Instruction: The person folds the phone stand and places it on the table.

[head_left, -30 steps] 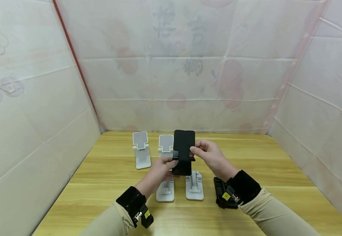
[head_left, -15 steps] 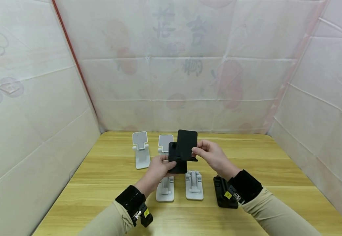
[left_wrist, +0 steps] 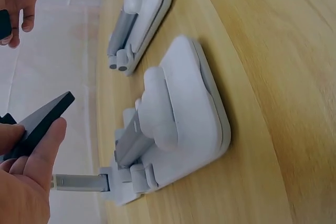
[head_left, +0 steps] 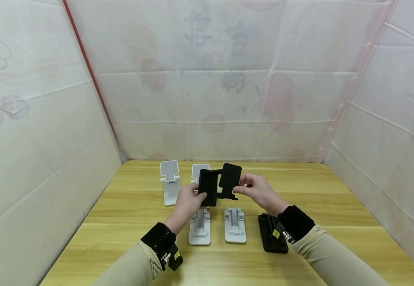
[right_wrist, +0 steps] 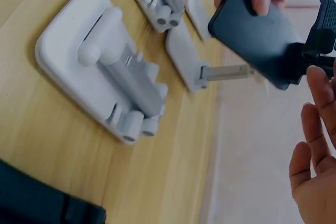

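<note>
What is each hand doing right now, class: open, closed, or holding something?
Left hand: grips the base plate of the black phone stand.
Right hand: pinches the stand's other plate.

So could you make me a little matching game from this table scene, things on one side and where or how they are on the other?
Things:
1. black phone stand
2. folded black stand
3. two folded white stands
4. upright white stand

States:
A. standing opened at the far left of the table
B. lying flat side by side under the hands
C. held in the air by both hands
D. lying flat under the right wrist

Pairs: 1-C, 2-D, 3-B, 4-A
</note>
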Action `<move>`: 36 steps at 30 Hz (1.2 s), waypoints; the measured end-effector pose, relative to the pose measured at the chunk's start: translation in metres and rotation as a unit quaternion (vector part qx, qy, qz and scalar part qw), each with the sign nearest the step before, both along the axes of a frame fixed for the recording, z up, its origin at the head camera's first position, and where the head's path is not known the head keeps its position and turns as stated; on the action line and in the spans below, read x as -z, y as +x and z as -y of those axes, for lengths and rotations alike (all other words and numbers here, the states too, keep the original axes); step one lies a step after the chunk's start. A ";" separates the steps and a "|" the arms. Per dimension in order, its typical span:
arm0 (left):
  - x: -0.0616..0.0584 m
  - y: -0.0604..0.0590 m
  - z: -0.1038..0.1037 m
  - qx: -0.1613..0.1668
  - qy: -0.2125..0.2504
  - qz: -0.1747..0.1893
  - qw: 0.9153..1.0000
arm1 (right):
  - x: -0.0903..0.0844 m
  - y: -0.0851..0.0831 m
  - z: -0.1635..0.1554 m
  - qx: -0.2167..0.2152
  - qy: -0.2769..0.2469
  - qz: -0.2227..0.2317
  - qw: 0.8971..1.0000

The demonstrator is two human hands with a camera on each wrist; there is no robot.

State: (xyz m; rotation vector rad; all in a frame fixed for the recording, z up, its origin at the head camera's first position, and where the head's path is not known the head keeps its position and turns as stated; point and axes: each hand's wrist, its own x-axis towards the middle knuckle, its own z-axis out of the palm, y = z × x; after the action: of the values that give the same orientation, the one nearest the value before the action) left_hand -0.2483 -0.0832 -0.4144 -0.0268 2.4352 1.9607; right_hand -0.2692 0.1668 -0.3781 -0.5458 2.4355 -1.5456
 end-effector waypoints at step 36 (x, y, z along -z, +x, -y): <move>-0.002 0.004 -0.005 0.021 -0.081 -0.019 0.996 | 0.029 0.003 0.002 0.028 0.014 -0.141 0.989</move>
State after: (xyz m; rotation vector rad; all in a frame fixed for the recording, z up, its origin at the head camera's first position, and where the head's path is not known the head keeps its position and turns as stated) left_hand -0.2438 -0.0782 -0.4120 0.0606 2.5911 1.7577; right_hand -0.2666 0.1653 -0.4072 -0.7418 2.6970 -1.5451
